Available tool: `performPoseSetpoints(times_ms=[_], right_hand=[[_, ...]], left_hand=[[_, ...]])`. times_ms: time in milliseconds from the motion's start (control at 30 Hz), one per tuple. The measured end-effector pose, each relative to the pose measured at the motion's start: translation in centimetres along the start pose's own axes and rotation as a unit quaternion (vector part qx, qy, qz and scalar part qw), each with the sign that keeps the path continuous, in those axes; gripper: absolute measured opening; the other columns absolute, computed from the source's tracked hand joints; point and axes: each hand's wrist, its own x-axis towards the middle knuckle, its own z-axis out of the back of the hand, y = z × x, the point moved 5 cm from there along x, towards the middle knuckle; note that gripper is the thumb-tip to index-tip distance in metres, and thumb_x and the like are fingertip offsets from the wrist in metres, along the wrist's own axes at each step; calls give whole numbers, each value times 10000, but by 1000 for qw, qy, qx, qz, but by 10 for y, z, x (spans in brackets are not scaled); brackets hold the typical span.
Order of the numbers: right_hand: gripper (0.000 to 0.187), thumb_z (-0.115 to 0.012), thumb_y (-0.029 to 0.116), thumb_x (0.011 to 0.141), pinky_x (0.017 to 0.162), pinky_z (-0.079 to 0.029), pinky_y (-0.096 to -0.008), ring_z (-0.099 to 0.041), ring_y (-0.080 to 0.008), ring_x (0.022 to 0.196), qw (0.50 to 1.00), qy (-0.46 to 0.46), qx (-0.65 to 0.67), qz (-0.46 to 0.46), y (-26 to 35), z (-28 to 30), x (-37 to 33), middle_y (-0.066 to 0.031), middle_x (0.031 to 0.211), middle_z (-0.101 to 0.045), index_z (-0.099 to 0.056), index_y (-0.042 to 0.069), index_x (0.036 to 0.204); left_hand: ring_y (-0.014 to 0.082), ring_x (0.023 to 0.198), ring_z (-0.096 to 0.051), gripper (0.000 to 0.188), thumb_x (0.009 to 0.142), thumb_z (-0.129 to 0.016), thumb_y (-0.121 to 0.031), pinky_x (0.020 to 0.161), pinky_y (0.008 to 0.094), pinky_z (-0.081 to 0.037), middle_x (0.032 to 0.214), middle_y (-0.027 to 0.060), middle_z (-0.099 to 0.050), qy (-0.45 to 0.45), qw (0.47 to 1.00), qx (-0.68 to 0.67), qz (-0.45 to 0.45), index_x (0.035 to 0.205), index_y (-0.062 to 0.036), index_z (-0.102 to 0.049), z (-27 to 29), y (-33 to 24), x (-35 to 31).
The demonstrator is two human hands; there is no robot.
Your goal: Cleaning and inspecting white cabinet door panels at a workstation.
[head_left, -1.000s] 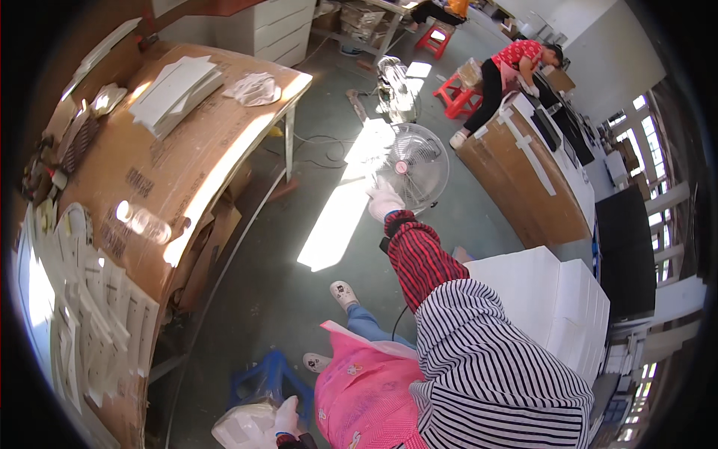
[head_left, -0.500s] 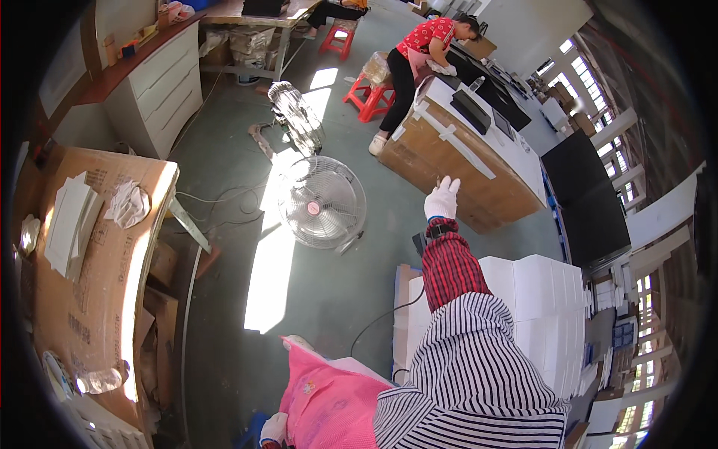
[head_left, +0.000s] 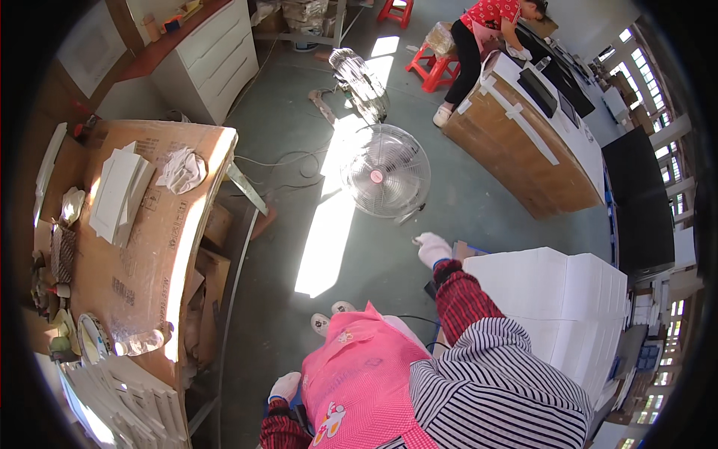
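Observation:
My right hand (head_left: 432,248), in a white glove, is held out in front of me beside a stack of white sheets or boards (head_left: 538,299). Its fingers are curled, with the fingertips close together at the front. Whatever they may pinch is too small to make out. Low at my left side, next to my pink apron (head_left: 366,367), hangs my left hand (head_left: 285,387), also gloved in white. Its fingers are too small and blended together to read. Red-and-black checked cuffs show at both wrists.
A round floor fan (head_left: 385,172) stands ahead, its cable (head_left: 280,161) trailing left. On the left is a cardboard-topped table (head_left: 142,277) with white pieces (head_left: 120,194) and a crumpled cloth (head_left: 182,170). Another person (head_left: 479,45) leans over a cardboard-sided bench (head_left: 516,142) near red stools (head_left: 434,71).
The view has shifted left and down, so the fan and table sit farther right. My right hand has come lower and closer, its fingers now curled. My shoes have come into view.

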Motion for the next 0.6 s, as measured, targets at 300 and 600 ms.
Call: performPoseSetpoints(times_ms=[300,600], right_hand=[[325,-581,336,994,969,-550,-504,-675,-415,1150,995,60,28,-71,32,0,-11,-193,1225,-721,-736,121,1182],[384,-528,247,1016,1007,-538,-516,-644,-420,1217,994,8,33,-105,-12,68,142,-175,1315,-631,-624,223,1387]], left_hand=[[419,943,-706,149,901,-608,-181,822,524,-562,970,208,-716,-18,997,60,47,935,-45,-659,-5,56,-2],[462,1011,-694,253,1003,-470,-194,866,563,-553,1091,252,-713,-101,987,-13,125,1067,-33,-654,68,-48,79]])
